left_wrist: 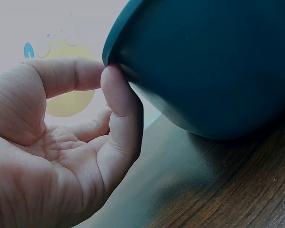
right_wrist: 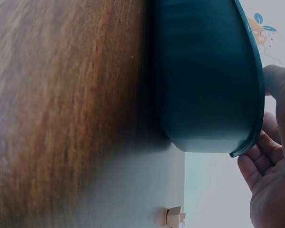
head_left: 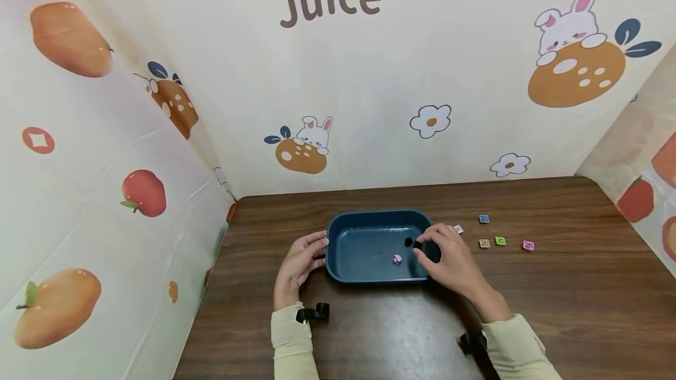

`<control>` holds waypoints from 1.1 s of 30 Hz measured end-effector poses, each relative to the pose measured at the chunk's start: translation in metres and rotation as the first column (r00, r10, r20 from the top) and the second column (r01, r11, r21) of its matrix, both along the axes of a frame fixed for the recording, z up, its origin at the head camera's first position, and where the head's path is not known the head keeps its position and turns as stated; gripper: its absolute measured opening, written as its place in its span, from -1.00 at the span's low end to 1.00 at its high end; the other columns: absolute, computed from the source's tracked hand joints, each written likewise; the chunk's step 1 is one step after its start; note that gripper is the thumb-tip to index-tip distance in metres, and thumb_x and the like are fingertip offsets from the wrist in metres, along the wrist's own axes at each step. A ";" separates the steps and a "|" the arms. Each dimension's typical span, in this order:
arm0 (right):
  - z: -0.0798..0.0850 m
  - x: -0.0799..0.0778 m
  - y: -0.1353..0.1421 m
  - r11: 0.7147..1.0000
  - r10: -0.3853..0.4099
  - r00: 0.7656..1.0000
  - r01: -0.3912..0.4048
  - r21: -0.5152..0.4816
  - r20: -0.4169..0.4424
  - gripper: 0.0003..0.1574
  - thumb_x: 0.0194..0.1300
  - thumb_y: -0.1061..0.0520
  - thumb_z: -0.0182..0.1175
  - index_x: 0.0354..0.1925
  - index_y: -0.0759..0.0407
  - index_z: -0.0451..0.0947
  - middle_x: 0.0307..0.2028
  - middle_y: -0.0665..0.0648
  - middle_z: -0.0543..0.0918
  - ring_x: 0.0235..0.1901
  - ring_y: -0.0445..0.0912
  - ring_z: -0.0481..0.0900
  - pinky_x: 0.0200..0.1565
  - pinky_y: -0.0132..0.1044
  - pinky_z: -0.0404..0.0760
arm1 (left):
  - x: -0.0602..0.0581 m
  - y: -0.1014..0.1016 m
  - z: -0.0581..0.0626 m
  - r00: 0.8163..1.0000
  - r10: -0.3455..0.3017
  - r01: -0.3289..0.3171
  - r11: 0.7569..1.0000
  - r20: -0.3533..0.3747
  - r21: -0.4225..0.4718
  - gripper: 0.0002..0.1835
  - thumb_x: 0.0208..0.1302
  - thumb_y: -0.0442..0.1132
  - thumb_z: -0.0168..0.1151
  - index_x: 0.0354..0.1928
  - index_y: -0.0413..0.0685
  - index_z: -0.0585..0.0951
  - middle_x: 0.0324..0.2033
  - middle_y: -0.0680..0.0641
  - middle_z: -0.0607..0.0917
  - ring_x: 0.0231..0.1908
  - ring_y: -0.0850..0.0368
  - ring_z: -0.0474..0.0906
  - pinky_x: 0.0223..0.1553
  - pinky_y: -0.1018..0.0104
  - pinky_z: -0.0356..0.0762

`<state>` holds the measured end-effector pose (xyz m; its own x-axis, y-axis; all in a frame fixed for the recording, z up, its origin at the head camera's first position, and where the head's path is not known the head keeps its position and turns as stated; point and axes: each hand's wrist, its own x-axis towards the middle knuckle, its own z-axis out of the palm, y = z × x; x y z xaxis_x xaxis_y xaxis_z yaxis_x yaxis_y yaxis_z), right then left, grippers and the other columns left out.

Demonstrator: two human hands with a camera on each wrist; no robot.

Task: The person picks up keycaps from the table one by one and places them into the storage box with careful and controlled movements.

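A dark blue rectangular tray (head_left: 364, 251) sits on the wooden table. My left hand (head_left: 301, 263) grips its left end; in the left wrist view, thumb and fingers meet at the tray's rim (left_wrist: 115, 45). Over the tray's right end, my right hand (head_left: 449, 260) pinches a small black piece (head_left: 418, 245) between thumb and forefinger. Close by, another small black piece (head_left: 408, 241) lies inside the tray, and a small pink piece (head_left: 397, 259) lies nearer its front. In the right wrist view the tray's wall (right_wrist: 209, 85) hides the fingertips' work.
Right of the tray, small square pieces lie scattered on the table (head_left: 581, 286): white (head_left: 458, 229), blue (head_left: 484, 219), tan (head_left: 484, 243), green (head_left: 500, 241) and pink (head_left: 528, 246). A printed cloth (head_left: 369, 75) stands behind the table's back edge.
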<state>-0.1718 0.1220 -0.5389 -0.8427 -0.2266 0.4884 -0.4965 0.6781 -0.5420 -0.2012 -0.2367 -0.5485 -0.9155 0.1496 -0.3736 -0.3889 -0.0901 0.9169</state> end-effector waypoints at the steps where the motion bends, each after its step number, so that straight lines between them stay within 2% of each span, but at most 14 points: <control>1: 0.000 0.000 0.000 1.000 -0.001 1.000 0.001 -0.001 0.000 -0.75 0.12 0.24 0.57 -0.21 0.14 0.73 -0.13 0.04 0.70 -0.08 -0.07 0.55 -0.09 -0.09 0.58 | 0.000 0.000 0.000 1.000 -0.003 0.003 1.000 -0.001 0.000 -0.47 0.57 -0.25 0.18 0.44 -0.38 0.43 -0.20 0.12 0.74 -0.21 0.30 0.68 -0.24 0.43 0.69; 13: 0.003 -0.002 -0.009 0.999 0.031 1.000 -0.031 0.010 0.003 -0.75 0.16 0.18 0.57 -0.19 0.10 0.74 -0.11 0.03 0.70 -0.03 -0.03 0.59 -0.07 0.00 0.62 | 0.000 0.000 0.000 1.000 -0.009 0.009 1.000 -0.007 -0.001 -0.49 0.57 -0.24 0.19 0.43 -0.35 0.46 -0.19 0.12 0.73 -0.21 0.28 0.68 -0.24 0.43 0.69; 22: 0.001 0.001 -0.012 0.999 0.043 0.999 -0.043 0.021 0.016 -0.75 0.17 0.18 0.57 -0.18 0.11 0.74 -0.10 0.05 0.70 -0.04 -0.02 0.59 -0.11 -0.05 0.64 | 0.001 0.001 0.000 1.000 -0.008 0.008 1.000 -0.022 0.009 -0.51 0.56 -0.23 0.21 0.39 -0.36 0.48 -0.22 0.10 0.75 -0.22 0.28 0.68 -0.26 0.43 0.68; 33: -0.004 0.001 -0.014 0.997 0.081 0.996 -0.081 0.017 -0.026 -0.75 0.14 0.19 0.58 -0.22 0.11 0.73 -0.14 0.02 0.70 -0.09 -0.07 0.58 -0.09 -0.08 0.60 | 0.001 -0.001 0.000 1.000 -0.022 0.022 1.000 -0.012 0.008 -0.48 0.57 -0.23 0.19 0.43 -0.37 0.44 -0.20 0.13 0.74 -0.21 0.30 0.67 -0.23 0.44 0.69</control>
<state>-0.1713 0.1080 -0.5425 -0.8078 -0.3017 0.5065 -0.5644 0.6438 -0.5167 -0.2005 -0.2375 -0.5486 -0.9163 0.1730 -0.3612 -0.3799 -0.0893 0.9207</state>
